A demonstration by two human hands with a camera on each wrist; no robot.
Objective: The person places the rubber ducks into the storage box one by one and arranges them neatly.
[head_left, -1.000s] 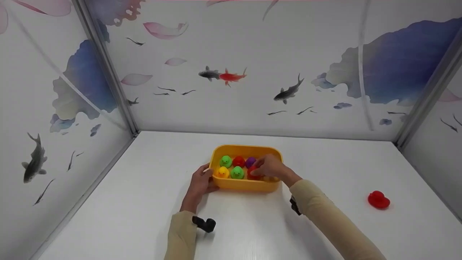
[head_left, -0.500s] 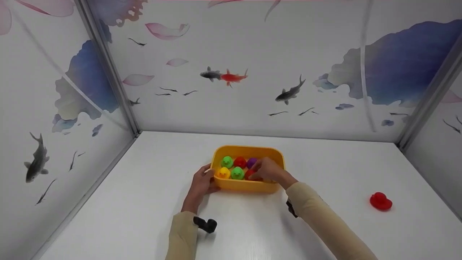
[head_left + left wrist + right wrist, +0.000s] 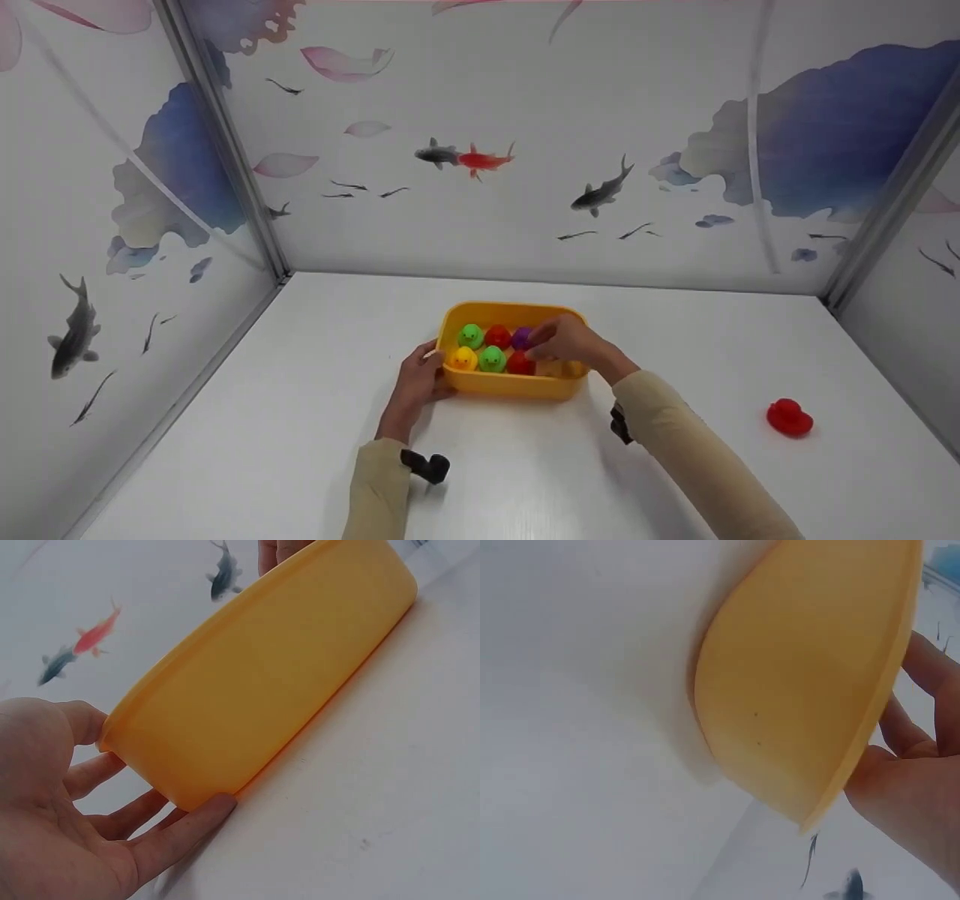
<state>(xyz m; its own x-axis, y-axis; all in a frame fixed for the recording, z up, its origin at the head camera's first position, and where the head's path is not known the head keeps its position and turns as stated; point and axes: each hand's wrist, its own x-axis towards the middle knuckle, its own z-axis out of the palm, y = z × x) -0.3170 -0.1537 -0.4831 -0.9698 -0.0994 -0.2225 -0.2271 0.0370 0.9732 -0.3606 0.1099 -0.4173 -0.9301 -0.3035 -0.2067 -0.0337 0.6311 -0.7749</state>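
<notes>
A yellow plastic tub [image 3: 517, 385] sits on the white table and holds several small rubber ducks. The back row has a green duck [image 3: 470, 335], a red duck [image 3: 498, 337] and a purple duck [image 3: 519, 339]. In front are a yellow duck [image 3: 464, 358], another green duck [image 3: 492, 359] and a second red duck [image 3: 519, 364]. My left hand [image 3: 52, 787] grips the tub's left end, one digit at the rim and others along its side. My right hand [image 3: 568, 345] is over the tub's right part, fingers loosely bent beside the second red duck, with nothing visibly held.
Another red duck [image 3: 789, 418] lies alone on the table [image 3: 675, 337] at the right. White walls [image 3: 517, 240] with painted fish and petals enclose the back and both sides.
The right hand has let go of the front red duck and lifted slightly up and right; that duck shifted a little left. The left hand stays on the tub.
</notes>
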